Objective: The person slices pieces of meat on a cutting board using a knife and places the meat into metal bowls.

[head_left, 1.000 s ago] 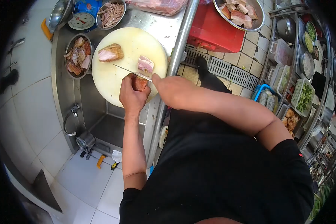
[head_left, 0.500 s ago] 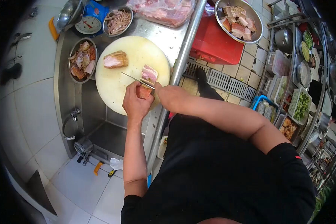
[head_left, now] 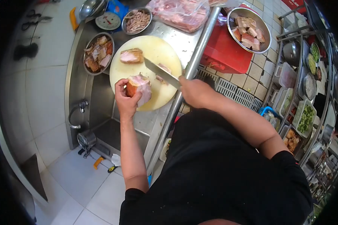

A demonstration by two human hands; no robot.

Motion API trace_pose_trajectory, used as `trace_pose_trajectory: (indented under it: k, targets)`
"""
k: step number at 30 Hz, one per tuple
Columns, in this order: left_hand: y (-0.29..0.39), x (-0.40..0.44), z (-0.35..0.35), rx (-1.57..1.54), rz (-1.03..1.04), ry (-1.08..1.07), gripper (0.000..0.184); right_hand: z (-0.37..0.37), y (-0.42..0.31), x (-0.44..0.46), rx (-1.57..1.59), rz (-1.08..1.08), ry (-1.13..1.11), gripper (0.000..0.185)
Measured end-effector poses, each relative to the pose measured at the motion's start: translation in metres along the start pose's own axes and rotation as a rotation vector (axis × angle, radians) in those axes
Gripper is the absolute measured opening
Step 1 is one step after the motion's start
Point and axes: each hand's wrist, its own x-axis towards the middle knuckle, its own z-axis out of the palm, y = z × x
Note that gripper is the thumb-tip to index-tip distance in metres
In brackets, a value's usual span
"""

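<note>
On the round pale cutting board (head_left: 159,47), my left hand (head_left: 125,98) grips a meat chunk (head_left: 139,88) with browned skin, its cut face showing. My right hand (head_left: 193,91) is closed on the handle of a knife (head_left: 162,74). The blade points up and left across the board, above a smaller meat piece (head_left: 164,68) that it partly hides. Another meat block (head_left: 132,56) lies near the board's upper left, close to the knife tip.
Bowls of meat pieces (head_left: 85,56) and thin strips (head_left: 150,18) stand beside the board. Bagged meat (head_left: 184,15) lies beyond it. A steel bowl (head_left: 268,37) is over a red box (head_left: 225,52). The sink (head_left: 120,129) is below left.
The left hand has turned and lifted the meat chunk, exposing its pale face. The knife has moved off that chunk, up and right, with its blade now broad to view. The camera view has shifted.
</note>
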Motion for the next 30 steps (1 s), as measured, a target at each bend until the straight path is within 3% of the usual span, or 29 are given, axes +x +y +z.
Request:
trace_pose_trajectory:
  k: [2,4,9,12,17,21,24,26,28,29,30]
  targets:
    - [-0.003,-0.005,0.000,-0.300,0.035,0.019,0.063,-0.016,-0.002,-0.017,-0.107,0.020,-0.100,0.028]
    - [-0.011,-0.012,0.000,-0.337,0.057,0.034,0.064,-0.018,0.007,-0.032,-0.135,-0.017,-0.114,0.027]
    - [-0.020,-0.023,0.004,-0.601,-0.158,0.108,0.059,-0.011,0.015,-0.033,-0.204,0.023,-0.184,0.027]
    - [-0.018,-0.017,0.010,-0.728,-0.292,0.187,0.059,-0.008,0.012,-0.019,-0.173,0.025,-0.094,0.028]
    - [-0.019,-0.010,0.021,-0.635,-0.533,0.329,0.047,-0.006,0.004,-0.021,-0.161,-0.017,-0.064,0.030]
    - [0.005,-0.029,0.034,-0.579,-0.683,0.348,0.053,0.000,0.002,-0.028,-0.133,-0.020,-0.097,0.030]
    - [-0.023,-0.044,0.029,-0.568,-0.695,0.337,0.054,0.009,0.010,-0.024,-0.098,0.012,-0.093,0.029]
    - [-0.028,-0.043,0.020,-0.495,-0.639,0.248,0.065,0.009,0.013,-0.025,-0.096,0.004,-0.082,0.030]
    - [-0.028,-0.037,0.011,0.534,-0.411,0.141,0.075,0.007,0.012,-0.025,-0.095,-0.013,-0.072,0.030]
    - [-0.013,-0.032,0.012,0.535,-0.405,0.138,0.075,0.005,0.011,-0.026,-0.087,-0.011,-0.079,0.030]
    - [0.003,-0.025,0.013,0.670,-0.065,0.081,0.078,0.004,0.011,-0.026,-0.080,-0.009,-0.088,0.030]
